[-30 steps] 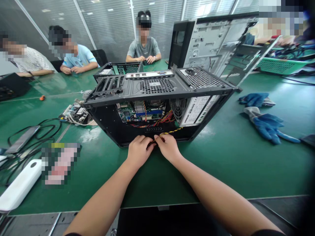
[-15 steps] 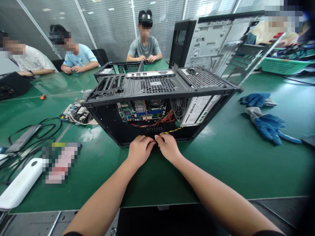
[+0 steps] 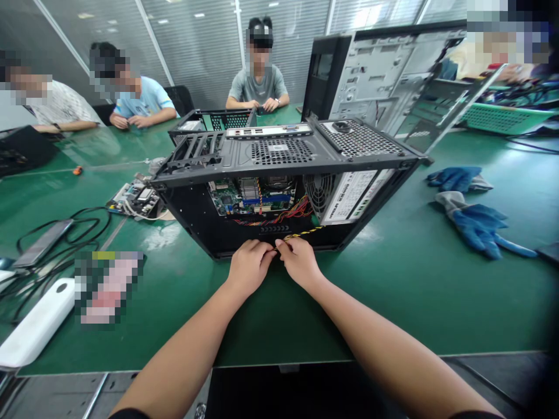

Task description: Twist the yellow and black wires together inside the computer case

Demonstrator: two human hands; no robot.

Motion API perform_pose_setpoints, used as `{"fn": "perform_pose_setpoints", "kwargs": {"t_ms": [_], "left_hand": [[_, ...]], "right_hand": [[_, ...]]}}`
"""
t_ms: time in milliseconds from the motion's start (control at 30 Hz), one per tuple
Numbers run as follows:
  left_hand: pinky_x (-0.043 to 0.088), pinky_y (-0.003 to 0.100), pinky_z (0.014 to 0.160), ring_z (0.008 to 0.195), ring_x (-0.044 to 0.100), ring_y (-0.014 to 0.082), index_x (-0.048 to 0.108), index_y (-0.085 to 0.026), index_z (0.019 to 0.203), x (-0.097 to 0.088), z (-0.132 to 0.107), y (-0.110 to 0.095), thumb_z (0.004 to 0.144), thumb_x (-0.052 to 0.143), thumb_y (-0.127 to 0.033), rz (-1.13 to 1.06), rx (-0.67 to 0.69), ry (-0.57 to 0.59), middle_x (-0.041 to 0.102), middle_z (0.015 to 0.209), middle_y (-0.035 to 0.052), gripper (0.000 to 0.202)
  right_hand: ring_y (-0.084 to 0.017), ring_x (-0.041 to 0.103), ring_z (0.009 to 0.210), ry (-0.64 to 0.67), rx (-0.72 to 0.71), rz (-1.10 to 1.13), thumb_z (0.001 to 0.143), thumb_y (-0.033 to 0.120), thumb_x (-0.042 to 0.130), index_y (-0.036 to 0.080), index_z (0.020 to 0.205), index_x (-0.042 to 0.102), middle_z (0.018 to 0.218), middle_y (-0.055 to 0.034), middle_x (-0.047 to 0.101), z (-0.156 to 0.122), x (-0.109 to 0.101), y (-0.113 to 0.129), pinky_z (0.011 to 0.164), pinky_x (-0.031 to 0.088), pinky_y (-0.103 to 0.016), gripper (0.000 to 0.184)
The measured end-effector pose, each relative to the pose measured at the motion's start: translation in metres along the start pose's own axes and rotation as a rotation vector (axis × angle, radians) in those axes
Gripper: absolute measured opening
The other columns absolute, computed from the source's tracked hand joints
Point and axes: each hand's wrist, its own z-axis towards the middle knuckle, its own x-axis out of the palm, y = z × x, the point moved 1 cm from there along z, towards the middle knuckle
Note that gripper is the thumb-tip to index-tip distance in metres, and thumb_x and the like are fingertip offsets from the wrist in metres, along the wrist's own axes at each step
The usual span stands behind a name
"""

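An open black computer case (image 3: 279, 154) lies on its side on the green table (image 3: 393, 291), with a motherboard (image 3: 253, 198), coloured wires and a power supply (image 3: 345, 195) showing inside. A twisted yellow-and-black cable (image 3: 303, 234) runs out of the case's near edge. My left hand (image 3: 250, 266) and my right hand (image 3: 298, 260) sit together at that edge, both closed, pinching the end of this cable between their fingertips. What is at the cable's end is hidden by my fingers.
Blue work gloves (image 3: 474, 215) lie to the right. A loose circuit board (image 3: 135, 199), black cables (image 3: 56, 233) and a white device (image 3: 37, 323) are on the left. A second open case (image 3: 384, 75) stands behind. Three people sit at the far side.
Both hands stay pinched together on the cable; they have shifted very slightly up toward the case edge. Nothing else has moved.
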Motion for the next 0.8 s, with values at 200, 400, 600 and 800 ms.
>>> {"fn": "perform_pose_setpoints", "kwargs": {"t_ms": [200,400,600,800], "left_hand": [[0.047,0.032,0.073,0.079,0.059,0.0188,0.066,-0.020,0.088,-0.0009,0.0012,0.0008,0.095,0.059,-0.020,-0.050,-0.020,0.015,0.064,0.081,0.0020,0.011],[0.047,0.031,0.073,0.079,0.058,0.0186,0.063,-0.020,0.084,-0.0018,0.0010,-0.0007,0.093,0.061,-0.022,-0.073,-0.030,-0.016,0.061,0.080,0.0016,0.010],[0.047,0.031,0.071,0.078,0.058,0.0185,0.062,-0.020,0.084,-0.0016,0.0008,-0.0014,0.093,0.061,-0.023,-0.073,-0.032,-0.064,0.062,0.081,0.0026,0.009],[0.048,0.031,0.072,0.078,0.059,0.0184,0.063,-0.020,0.086,-0.0010,0.0003,-0.0023,0.095,0.057,-0.022,-0.047,-0.021,-0.018,0.062,0.080,0.0025,0.011]], "right_hand": [[-0.017,0.054,0.050,0.030,-0.001,0.022,0.091,0.041,0.049,0.024,0.057,0.047,0.049,0.0009,0.053,0.0008,0.0002,0.0006,0.057,0.039,-0.030,0.038],[-0.016,0.050,0.051,-0.018,-0.010,0.003,0.089,0.045,0.052,0.023,0.055,0.047,0.050,0.0004,0.053,0.0015,-0.0001,-0.0009,0.055,0.036,-0.029,0.041],[-0.016,0.048,0.051,-0.047,0.012,-0.021,0.088,0.051,0.054,0.023,0.052,0.048,0.049,-0.0001,0.053,0.0014,-0.0016,-0.0007,0.054,0.034,-0.030,0.046],[-0.016,0.052,0.050,-0.010,0.029,0.041,0.089,0.046,0.052,0.023,0.056,0.050,0.048,0.0002,0.054,0.0000,-0.0006,0.0016,0.054,0.037,-0.029,0.041]]}}
